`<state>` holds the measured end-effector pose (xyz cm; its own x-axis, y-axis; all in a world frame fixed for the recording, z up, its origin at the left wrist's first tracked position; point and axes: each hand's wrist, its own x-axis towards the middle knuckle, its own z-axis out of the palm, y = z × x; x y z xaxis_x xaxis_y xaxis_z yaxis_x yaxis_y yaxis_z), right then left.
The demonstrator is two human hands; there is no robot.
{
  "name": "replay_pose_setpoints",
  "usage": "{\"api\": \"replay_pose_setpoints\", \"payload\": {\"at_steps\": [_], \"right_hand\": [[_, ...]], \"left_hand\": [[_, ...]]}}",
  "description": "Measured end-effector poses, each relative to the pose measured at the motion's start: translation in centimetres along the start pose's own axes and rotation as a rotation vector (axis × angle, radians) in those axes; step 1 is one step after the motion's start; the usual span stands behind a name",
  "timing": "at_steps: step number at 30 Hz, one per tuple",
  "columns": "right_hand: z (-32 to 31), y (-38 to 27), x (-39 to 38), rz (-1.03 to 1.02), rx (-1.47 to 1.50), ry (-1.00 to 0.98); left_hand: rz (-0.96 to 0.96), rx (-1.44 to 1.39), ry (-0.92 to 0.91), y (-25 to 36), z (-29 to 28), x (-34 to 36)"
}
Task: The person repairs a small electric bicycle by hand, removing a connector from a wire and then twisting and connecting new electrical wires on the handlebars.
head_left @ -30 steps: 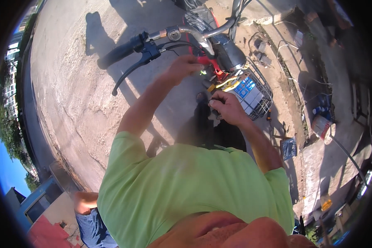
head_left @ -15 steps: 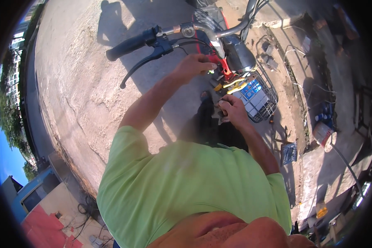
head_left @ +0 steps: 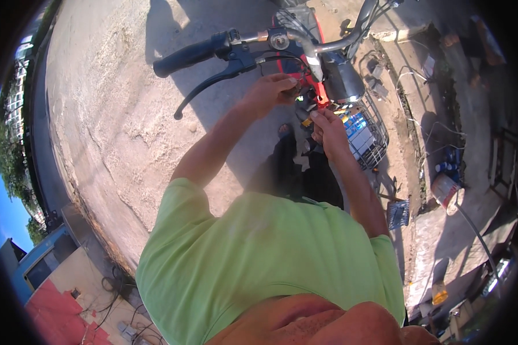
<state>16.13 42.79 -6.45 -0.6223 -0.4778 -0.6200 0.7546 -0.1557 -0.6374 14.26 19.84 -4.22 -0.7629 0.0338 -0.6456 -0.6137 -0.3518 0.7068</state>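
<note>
A bike with a red frame (head_left: pixel 320 96) stands in front of me. Close to the frame's left side, the fingers of my left hand (head_left: pixel 270 92) are pinched together; a small dark thing seems to be at their tips, too small to name. Just below the frame, my right hand (head_left: pixel 330 132) is closed, thumb against fingers, and what it holds is hidden. Above my left hand are the black handlebar grip (head_left: pixel 191 56) and brake lever (head_left: pixel 210 86). A dark rounded housing (head_left: pixel 344 81) sits right of the frame, with a wire basket (head_left: pixel 380 129) below it holding a blue-and-white package (head_left: pixel 360 133).
Rough concrete ground (head_left: pixel 121 126) spreads to the left. On the right, a raised edge runs past loose cables (head_left: pixel 411 75), a dark tray (head_left: pixel 397 214) and a tipped bucket (head_left: pixel 445 192). An amber container (head_left: pixel 439 294) lies lower right.
My right hand has moved forward, from beside the basket up to the red frame. The yellow-handled tool at the basket is now mostly out of sight. My left hand stays near the frame.
</note>
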Motion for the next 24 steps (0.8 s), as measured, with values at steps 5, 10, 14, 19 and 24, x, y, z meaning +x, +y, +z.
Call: {"api": "replay_pose_setpoints", "payload": {"at_steps": [5, 10, 14, 19, 24], "right_hand": [[2.8, -1.0, 2.3, -0.261, -0.211, 0.147], [5.2, -2.9, 3.0, -0.254, -0.299, 0.195], [4.7, -1.6, 4.9, -0.280, -0.177, 0.168], [5.1, -1.4, 5.3, -0.328, -0.295, 0.213], [6.1, -1.1, 5.3, -0.354, -0.449, 0.265]], "left_hand": [[0.059, 0.048, -0.047, -0.6, -0.5, 0.0], [0.156, 0.142, -0.107, -1.0, -1.6, 0.5], [0.174, 0.176, -0.098, -0.6, -2.0, 0.7], [0.209, 0.237, -0.112, 0.5, -1.8, 0.4], [0.182, 0.186, -0.113, 0.1, -2.1, 0.8]]}}
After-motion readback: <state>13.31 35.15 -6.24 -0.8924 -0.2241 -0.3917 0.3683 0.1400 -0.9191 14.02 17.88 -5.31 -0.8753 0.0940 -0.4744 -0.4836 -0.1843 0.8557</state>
